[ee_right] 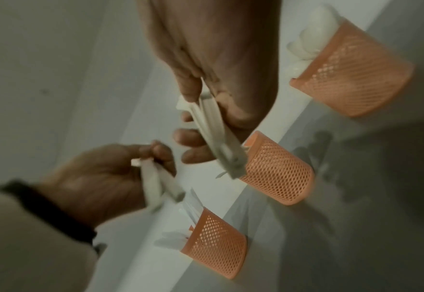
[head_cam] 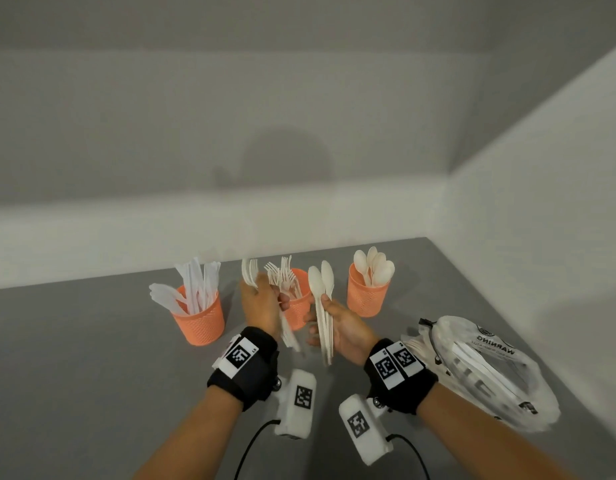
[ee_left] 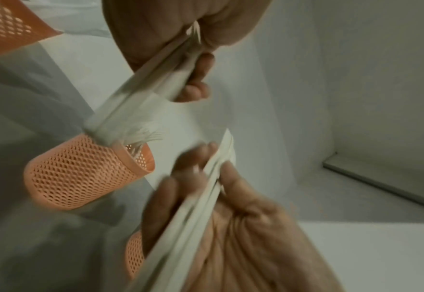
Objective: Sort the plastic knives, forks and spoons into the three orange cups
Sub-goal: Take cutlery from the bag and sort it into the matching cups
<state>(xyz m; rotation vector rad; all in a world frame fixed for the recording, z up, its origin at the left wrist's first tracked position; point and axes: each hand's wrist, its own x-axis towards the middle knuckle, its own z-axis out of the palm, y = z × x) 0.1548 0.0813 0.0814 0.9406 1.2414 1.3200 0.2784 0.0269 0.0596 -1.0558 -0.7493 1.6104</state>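
While both hands hold sorted cutlery, the cups wait.
Left hand (head_cam: 261, 306) grips white plastic forks (head_cam: 250, 271), right hand (head_cam: 341, 327) cream plastic spoons (head_cam: 321, 285); better lower each bundle handles-first into its matching orange mesh cup (head_cam: 367, 296).

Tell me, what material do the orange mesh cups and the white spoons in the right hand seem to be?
Orange mesh cups: probably moulded plastic, matte; even perforations, thick smooth rim. Metal mesh cannot be excluded. White spoons held by the right hand: thin plastic, slightly glossy, off-white.
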